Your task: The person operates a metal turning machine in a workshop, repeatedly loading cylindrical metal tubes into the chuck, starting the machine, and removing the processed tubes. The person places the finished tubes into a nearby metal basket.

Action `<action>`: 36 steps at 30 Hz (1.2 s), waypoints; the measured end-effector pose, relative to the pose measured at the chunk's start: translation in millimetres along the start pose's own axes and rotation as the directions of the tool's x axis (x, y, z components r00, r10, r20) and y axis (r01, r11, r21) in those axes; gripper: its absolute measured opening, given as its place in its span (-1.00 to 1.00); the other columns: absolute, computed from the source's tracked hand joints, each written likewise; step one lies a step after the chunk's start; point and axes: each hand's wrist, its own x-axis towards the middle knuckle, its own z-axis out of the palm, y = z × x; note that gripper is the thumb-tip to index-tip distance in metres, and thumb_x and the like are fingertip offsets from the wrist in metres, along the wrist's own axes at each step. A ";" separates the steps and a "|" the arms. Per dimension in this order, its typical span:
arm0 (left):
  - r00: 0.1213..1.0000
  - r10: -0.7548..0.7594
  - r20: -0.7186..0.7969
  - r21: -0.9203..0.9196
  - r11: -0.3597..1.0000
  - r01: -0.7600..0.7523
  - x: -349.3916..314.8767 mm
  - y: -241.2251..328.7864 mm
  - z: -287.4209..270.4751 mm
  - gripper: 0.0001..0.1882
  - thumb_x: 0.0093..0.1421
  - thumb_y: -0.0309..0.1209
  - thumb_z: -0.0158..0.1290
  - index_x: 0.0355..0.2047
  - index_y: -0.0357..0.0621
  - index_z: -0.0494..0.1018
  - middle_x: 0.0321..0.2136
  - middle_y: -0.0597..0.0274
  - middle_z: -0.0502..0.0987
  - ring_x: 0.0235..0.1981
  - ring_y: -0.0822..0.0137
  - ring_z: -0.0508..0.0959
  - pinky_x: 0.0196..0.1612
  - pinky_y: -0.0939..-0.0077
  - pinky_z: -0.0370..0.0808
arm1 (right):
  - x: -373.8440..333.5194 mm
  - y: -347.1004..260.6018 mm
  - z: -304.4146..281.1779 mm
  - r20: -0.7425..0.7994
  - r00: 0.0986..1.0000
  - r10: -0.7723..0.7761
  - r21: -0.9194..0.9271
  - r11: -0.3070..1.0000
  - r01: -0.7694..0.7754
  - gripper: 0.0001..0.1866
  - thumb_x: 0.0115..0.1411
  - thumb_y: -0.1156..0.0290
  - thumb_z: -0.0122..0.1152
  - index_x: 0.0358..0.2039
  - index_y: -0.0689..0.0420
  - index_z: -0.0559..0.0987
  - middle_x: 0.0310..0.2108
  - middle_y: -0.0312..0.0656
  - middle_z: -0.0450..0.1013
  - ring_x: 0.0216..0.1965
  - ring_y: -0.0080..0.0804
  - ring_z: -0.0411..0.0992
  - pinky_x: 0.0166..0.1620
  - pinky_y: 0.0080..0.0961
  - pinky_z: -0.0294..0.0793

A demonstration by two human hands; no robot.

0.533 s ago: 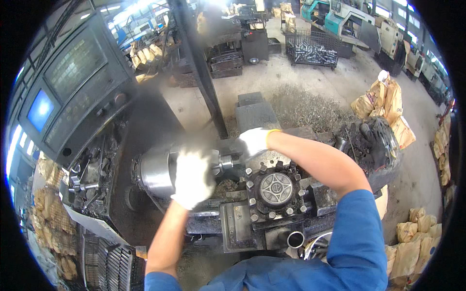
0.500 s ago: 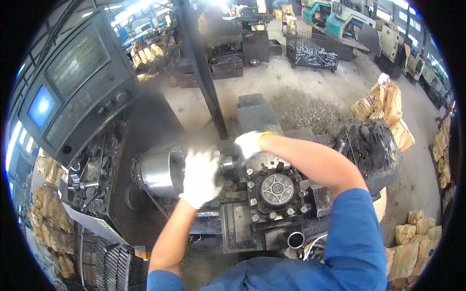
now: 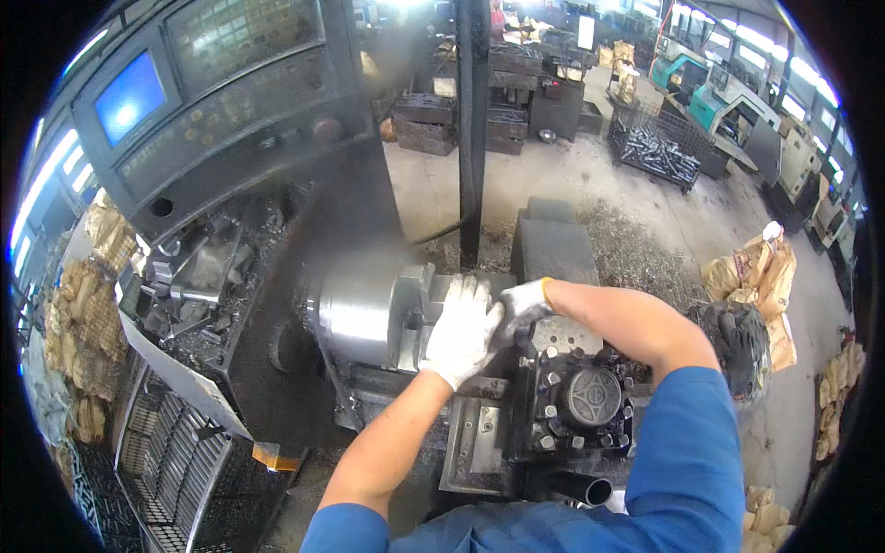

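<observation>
My left hand (image 3: 461, 330), in a white glove, lies with fingers stretched beside the jaws of the lathe chuck (image 3: 358, 318). It covers whatever is directly beneath it. Close against it is my right hand (image 3: 525, 304), gloved too, its fingers curled; what they close round is hidden. The chuck is a shiny steel cylinder with dark jaws (image 3: 419, 309) facing my hands. Below my right wrist sits the square tool post (image 3: 573, 398), with bolts around its round, star-patterned cap.
At the left stand a control panel with a lit blue screen (image 3: 130, 98) and a tray of metal parts (image 3: 198, 293). A dark post (image 3: 471, 138) rises beyond the chuck. Paper sacks (image 3: 751, 276) stand at right. A wire cart (image 3: 659, 147) holds metal pieces farther off.
My view has turned left. My hands have come together: the left moved off the chuck's side toward the right. The shiny metal piece that showed between them is now covered.
</observation>
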 end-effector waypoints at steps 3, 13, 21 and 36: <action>1.000 -0.021 -0.010 -0.006 1.000 0.021 -6.6 0.6 -6.4 -0.32 -0.04 -0.21 0.42 0.12 -0.10 0.56 0.29 -0.22 0.43 0.40 -0.24 0.34 0.56 -0.29 0.06 | -36.9 1.6 9.8 -0.017 0.992 0.128 0.143 0.982 -0.125 -0.73 0.17 0.31 0.44 -0.40 0.32 0.70 -0.56 -0.21 0.55 -0.48 -0.43 0.44 -0.38 -0.28 0.47; 1.000 0.017 -0.022 0.011 1.000 -0.017 1.1 4.9 -18.2 -0.41 -0.04 -0.25 0.37 0.04 -0.12 0.58 0.18 -0.26 0.48 0.34 -0.28 0.37 0.56 -0.28 0.05 | -135.0 125.7 45.0 -0.049 0.998 -0.036 0.223 0.974 0.046 -0.79 0.20 0.42 0.54 -0.28 0.32 0.73 -0.42 -0.04 0.64 -0.41 -0.49 0.55 -0.31 -0.20 0.52; 0.996 0.014 -0.084 -0.070 0.997 -0.019 9.0 15.2 -41.9 -0.16 -0.03 -0.17 0.42 0.26 -0.20 0.45 0.28 -0.26 0.42 0.36 -0.24 0.36 0.52 -0.32 0.06 | -291.6 -14.3 45.5 -0.499 0.750 0.434 0.229 0.901 -0.369 -0.34 -0.03 0.38 0.47 0.17 0.12 0.65 -0.30 -0.05 0.68 -0.37 -0.33 0.60 -0.27 -0.30 0.63; 0.828 0.068 0.556 0.096 0.985 -0.145 77.9 15.9 -0.4 -0.60 0.28 -0.09 0.16 -0.12 -0.12 0.76 -0.18 -0.26 0.72 -0.10 -0.03 0.75 0.17 -0.02 0.54 | -400.6 -147.2 457.5 -0.472 -0.158 0.867 0.836 0.497 0.233 -0.54 -0.15 0.47 0.55 -0.16 0.26 0.67 -0.41 -0.04 0.64 -0.35 -0.35 0.64 -0.25 -0.29 0.62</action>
